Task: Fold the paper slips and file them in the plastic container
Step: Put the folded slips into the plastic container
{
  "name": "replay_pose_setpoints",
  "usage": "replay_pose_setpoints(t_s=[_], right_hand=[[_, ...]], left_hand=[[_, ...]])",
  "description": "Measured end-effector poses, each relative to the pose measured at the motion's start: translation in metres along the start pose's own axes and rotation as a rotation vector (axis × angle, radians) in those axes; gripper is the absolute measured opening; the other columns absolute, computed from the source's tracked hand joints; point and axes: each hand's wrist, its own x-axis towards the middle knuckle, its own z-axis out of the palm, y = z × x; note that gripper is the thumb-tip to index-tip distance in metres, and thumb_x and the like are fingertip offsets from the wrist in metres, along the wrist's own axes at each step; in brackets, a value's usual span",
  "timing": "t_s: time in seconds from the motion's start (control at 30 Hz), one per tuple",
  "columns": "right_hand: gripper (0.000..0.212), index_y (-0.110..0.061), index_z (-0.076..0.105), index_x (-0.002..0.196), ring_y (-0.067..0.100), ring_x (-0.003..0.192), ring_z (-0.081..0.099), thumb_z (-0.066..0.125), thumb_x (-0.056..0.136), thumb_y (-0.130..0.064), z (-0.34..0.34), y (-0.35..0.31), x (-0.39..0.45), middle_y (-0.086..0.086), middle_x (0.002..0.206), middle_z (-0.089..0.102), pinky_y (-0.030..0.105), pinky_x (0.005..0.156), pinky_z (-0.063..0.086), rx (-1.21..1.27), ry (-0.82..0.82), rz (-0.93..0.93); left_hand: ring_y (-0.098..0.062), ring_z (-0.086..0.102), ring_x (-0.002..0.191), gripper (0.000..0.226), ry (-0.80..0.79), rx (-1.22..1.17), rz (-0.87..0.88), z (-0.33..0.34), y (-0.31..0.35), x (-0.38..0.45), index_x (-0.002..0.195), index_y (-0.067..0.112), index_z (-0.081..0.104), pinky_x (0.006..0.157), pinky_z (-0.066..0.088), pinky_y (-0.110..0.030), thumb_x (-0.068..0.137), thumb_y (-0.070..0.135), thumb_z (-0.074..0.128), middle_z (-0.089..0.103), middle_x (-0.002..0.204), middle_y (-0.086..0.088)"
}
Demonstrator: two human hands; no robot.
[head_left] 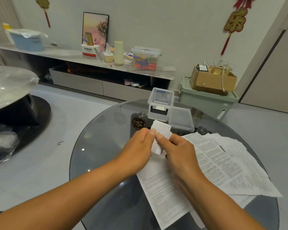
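- Left hand (138,147) and right hand (178,150) pinch a small white printed paper slip (160,131), folded and creased, mid-frame.
- Clear plastic container (160,103) stands open just above.

— Evenly lit, soft indoor light from overhead; no hard shadows anywhere.
— Small bright glints on the glass tabletop (96,146), though. Glare too on the plastic wrap (8,87) at far left.
— Strongly bent at the edges: wide-angle stretch, forearms ballooning near the bottom.
— Slightly soft overall. Smeared fine print on the paper sheets (223,163); illegible.
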Motion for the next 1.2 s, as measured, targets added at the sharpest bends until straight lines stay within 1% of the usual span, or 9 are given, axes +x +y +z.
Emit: replay_pose_setpoints(t_s=[0.13, 0.27, 0.43, 0.53, 0.7, 0.87, 1.03, 1.1, 1.2], right_hand=[[0.015, -0.022, 0.081, 0.098, 0.024, 0.091, 0.078, 0.072, 0.096, -0.034, -0.013, 0.002, 0.016, 0.001, 0.093, 0.081, 0.053, 0.094, 0.058, -0.013, 0.084, 0.007], [0.013, -0.024, 0.079, 0.096, 0.017, 0.087, 0.077, 0.069, 0.098, -0.032, -0.024, 0.001, 0.028, -0.005, 0.089, 0.08, 0.048, 0.093, 0.059, 0.012, 0.166, -0.006], [0.013, -0.028, 0.077, 0.105, 0.012, 0.088, 0.076, 0.066, 0.1, -0.033, -0.028, -0.001, 0.04, -0.008, 0.093, 0.08, 0.046, 0.09, 0.061, 0.03, 0.218, -0.039], [0.016, -0.027, 0.076, 0.111, 0.009, 0.087, 0.076, 0.065, 0.1, -0.032, -0.029, -0.005, 0.042, -0.009, 0.095, 0.079, 0.039, 0.086, 0.063, 0.022, 0.22, -0.08], [0.014, -0.029, 0.075, 0.108, 0.008, 0.088, 0.074, 0.064, 0.1, -0.034, -0.03, -0.024, 0.037, -0.009, 0.093, 0.078, 0.026, 0.075, 0.061, -0.076, 0.19, -0.254], [0.009, -0.042, 0.071, 0.101, 0.002, 0.09, 0.068, 0.065, 0.1, -0.036, -0.015, -0.063, 0.045, -0.018, 0.093, 0.074, 0.025, 0.075, 0.06, -0.222, 0.108, -0.477], [0.018, -0.026, 0.075, 0.112, 0.025, 0.1, 0.065, 0.065, 0.1, -0.035, 0.038, -0.094, 0.091, 0.001, 0.106, 0.07, 0.039, 0.082, 0.053, -0.955, -0.126, -0.671], [0.021, -0.022, 0.074, 0.118, 0.029, 0.102, 0.065, 0.065, 0.099, -0.029, 0.061, -0.1, 0.107, 0.006, 0.111, 0.071, 0.035, 0.078, 0.05, -1.345, -0.283, -0.577], [0.021, -0.021, 0.075, 0.116, 0.029, 0.097, 0.067, 0.067, 0.097, -0.021, 0.092, -0.095, 0.119, 0.007, 0.11, 0.073, 0.033, 0.074, 0.049, -1.632, -0.432, -0.439]], left_hand=[[-0.006, 0.061, 0.1, 0.023, 0.039, 0.116, 0.092, -0.003, 0.003, 0.047, 0.119, 0.026, 0.058, 0.076, 0.046, -0.012, 0.105, 0.041, 0.049, 0.06, 0.116, 0.008], [-0.017, 0.055, 0.12, 0.054, 0.039, 0.373, 0.298, 0.007, 0.002, 0.098, 0.148, 0.033, 0.042, 0.102, 0.049, -0.034, 0.099, 0.026, 0.065, 0.042, 0.148, 0.013], [-0.023, 0.044, 0.139, 0.07, -0.096, 0.542, 0.304, 0.027, 0.016, 0.143, 0.156, 0.026, 0.031, 0.109, 0.043, -0.044, 0.097, 0.038, 0.066, 0.034, 0.16, 0.004], [-0.029, 0.054, 0.125, 0.062, -0.056, 0.629, 0.221, 0.034, 0.016, 0.155, 0.145, 0.024, 0.047, 0.098, 0.05, -0.045, 0.091, 0.047, 0.069, 0.049, 0.145, -0.001], [-0.023, 0.058, 0.09, 0.026, 0.152, 0.738, 0.218, 0.001, -0.003, 0.15, 0.096, 0.028, 0.061, 0.079, 0.052, -0.04, 0.093, 0.054, 0.061, 0.053, 0.108, 0.001], [-0.01, 0.057, 0.091, 0.016, -0.043, 0.548, 0.214, -0.07, -0.028, 0.113, 0.088, 0.027, 0.062, 0.078, 0.051, -0.021, 0.092, 0.04, 0.071, 0.044, 0.132, 0.009], [-0.011, 0.06, 0.092, 0.02, 0.02, 0.403, 0.176, -0.113, -0.044, 0.082, 0.091, 0.025, 0.06, 0.073, 0.049, -0.015, 0.086, 0.031, 0.079, 0.046, 0.143, 0.006], [-0.014, 0.062, 0.087, 0.034, 0.066, 0.309, 0.137, -0.116, -0.05, 0.076, 0.106, 0.029, 0.054, 0.066, 0.051, -0.016, 0.084, 0.029, 0.081, 0.056, 0.126, 0.006], [-0.012, 0.06, 0.096, 0.078, 0.085, 0.295, 0.157, -0.114, -0.056, 0.073, 0.143, 0.041, 0.037, 0.072, 0.05, -0.017, 0.082, 0.029, 0.084, 0.041, 0.135, 0.018]])
